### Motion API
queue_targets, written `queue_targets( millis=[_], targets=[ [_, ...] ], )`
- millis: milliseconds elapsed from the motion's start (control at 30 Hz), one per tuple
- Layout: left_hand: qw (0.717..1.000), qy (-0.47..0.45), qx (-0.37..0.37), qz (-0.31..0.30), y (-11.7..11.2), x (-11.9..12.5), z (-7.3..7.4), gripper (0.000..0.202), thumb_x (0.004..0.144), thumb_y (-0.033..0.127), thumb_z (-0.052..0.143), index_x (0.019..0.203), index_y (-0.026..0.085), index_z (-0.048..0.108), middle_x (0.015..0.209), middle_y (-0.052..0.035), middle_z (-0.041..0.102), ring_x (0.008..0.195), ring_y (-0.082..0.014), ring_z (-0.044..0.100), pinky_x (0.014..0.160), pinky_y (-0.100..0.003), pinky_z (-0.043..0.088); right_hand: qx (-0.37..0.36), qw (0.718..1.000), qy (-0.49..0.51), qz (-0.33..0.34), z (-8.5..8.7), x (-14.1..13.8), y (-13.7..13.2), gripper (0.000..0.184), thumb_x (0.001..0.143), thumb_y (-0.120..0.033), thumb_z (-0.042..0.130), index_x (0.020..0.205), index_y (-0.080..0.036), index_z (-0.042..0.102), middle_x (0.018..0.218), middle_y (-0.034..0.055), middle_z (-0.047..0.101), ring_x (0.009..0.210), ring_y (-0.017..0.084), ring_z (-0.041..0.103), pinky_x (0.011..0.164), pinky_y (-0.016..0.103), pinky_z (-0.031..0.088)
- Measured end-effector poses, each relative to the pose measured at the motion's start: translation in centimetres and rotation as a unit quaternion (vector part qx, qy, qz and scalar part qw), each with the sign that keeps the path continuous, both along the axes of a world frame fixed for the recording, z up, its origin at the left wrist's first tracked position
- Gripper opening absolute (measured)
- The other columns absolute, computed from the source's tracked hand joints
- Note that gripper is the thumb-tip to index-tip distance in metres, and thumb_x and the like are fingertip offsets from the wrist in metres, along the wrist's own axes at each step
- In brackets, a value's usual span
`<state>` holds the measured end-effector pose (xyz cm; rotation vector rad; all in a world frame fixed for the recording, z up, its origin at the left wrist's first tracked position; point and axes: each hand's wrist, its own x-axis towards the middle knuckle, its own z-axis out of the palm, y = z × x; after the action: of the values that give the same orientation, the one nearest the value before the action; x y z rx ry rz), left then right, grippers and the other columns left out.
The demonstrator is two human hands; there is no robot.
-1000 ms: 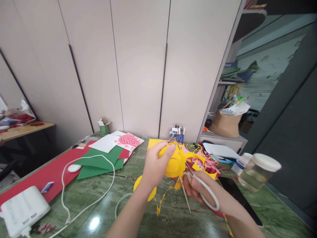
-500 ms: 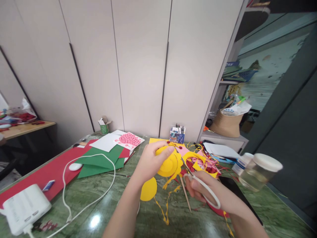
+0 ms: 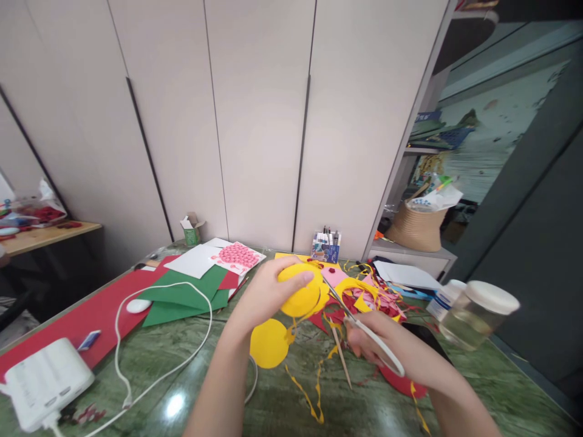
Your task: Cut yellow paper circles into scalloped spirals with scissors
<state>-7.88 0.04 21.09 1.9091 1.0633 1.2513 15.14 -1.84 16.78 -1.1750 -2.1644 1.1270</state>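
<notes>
My left hand [image 3: 268, 290] pinches a yellow paper piece [image 3: 298, 294] cut into a round spiral with a partly scalloped edge, thumb lying across its face. In my right hand [image 3: 371, 340] is a pair of scissors [image 3: 378, 343] with white handles, its blades pointing up and left toward the paper's right edge. Whether the blades touch the paper I cannot tell. Below the left hand is a yellow paper disc [image 3: 269, 343]. A thin curly yellow strip [image 3: 305, 394] trails on the table, and a wooden stick [image 3: 341, 358] lies between my hands.
Red and pink paper scraps [image 3: 378, 300] are heaped behind my right hand. A lidded jar [image 3: 473, 318] stands to the right, beside a black tablet-like slab [image 3: 423, 340]. On the left are green sheets [image 3: 186, 294], a white cable [image 3: 168, 370] and a white charger box [image 3: 48, 382].
The yellow paper has shifted left and turned in my left hand. The scissors have moved slightly away from it. The yellow disc below has moved a little left.
</notes>
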Motion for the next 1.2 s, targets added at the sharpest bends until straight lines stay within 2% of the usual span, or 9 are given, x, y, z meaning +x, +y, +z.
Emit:
queue_targets(
  millis=[133,300,567,833,1067,1200],
  targets=[
    [0.993,-0.107,-0.001,0.044,0.50,0.58,-0.51,0.023,0.078,0.031,0.058,0.097,0.020,0.064,0.096,-0.0058,0.066,0.074,-0.0144,0.058,0.058,-0.023,0.044,0.018,1.000,0.015,-0.009,-0.12,-0.14,0.22,0.054,0.085,-0.066,0.035,0.065,-0.017,0.048,0.055,-0.0042,0.037,0.050,0.010,0.033,0.045,0.022,0.023],
    [0.986,-0.159,-0.004,0.053,0.61,0.81,-0.74,0.020,0.076,0.030,0.063,0.091,0.019,0.068,0.091,-0.0063,0.068,0.076,-0.0152,0.061,0.060,-0.023,0.047,0.024,0.999,0.031,-0.003,-0.06,0.09,0.08,0.054,0.086,-0.065,0.034,0.064,-0.017,0.046,0.056,-0.0045,0.036,0.050,0.009,0.031,0.045,0.022,0.022],
    [0.991,-0.133,-0.011,0.031,0.26,0.79,-0.58,0.019,0.074,0.029,0.064,0.089,0.018,0.069,0.091,-0.0081,0.070,0.078,-0.0174,0.063,0.059,-0.026,0.050,0.035,0.999,0.023,-0.004,-0.02,0.07,-0.19,0.048,0.090,-0.056,0.038,0.065,-0.016,0.048,0.059,-0.0025,0.042,0.053,0.010,0.035,0.047,0.022,0.026],
    [0.991,-0.128,-0.006,0.033,0.12,0.63,-0.45,0.013,0.074,0.026,0.066,0.085,0.021,0.069,0.089,-0.0045,0.069,0.078,-0.0153,0.062,0.061,-0.024,0.048,0.053,0.999,0.007,0.004,0.19,0.06,-0.23,0.052,0.088,-0.062,0.033,0.066,-0.017,0.047,0.060,-0.0018,0.042,0.055,0.011,0.034,0.049,0.023,0.027],
    [0.995,-0.098,-0.001,0.030,-0.24,0.11,-0.19,0.010,0.075,0.023,0.064,0.084,0.023,0.069,0.088,-0.0020,0.069,0.078,-0.0139,0.061,0.065,-0.024,0.047,0.035,0.999,-0.002,0.012,0.43,0.29,-0.36,0.059,0.082,-0.071,0.031,0.066,-0.017,0.048,0.060,-0.0014,0.043,0.055,0.012,0.036,0.048,0.023,0.027],
    [0.997,-0.077,0.008,0.025,-0.34,-0.11,-0.11,0.009,0.076,0.021,0.063,0.083,0.023,0.069,0.089,-0.0014,0.069,0.079,-0.0137,0.061,0.067,-0.024,0.046,0.011,1.000,-0.005,0.020,0.47,0.55,-0.37,0.057,0.082,-0.070,0.035,0.065,-0.017,0.046,0.060,-0.0029,0.039,0.053,0.011,0.032,0.046,0.022,0.025]
  ],
)
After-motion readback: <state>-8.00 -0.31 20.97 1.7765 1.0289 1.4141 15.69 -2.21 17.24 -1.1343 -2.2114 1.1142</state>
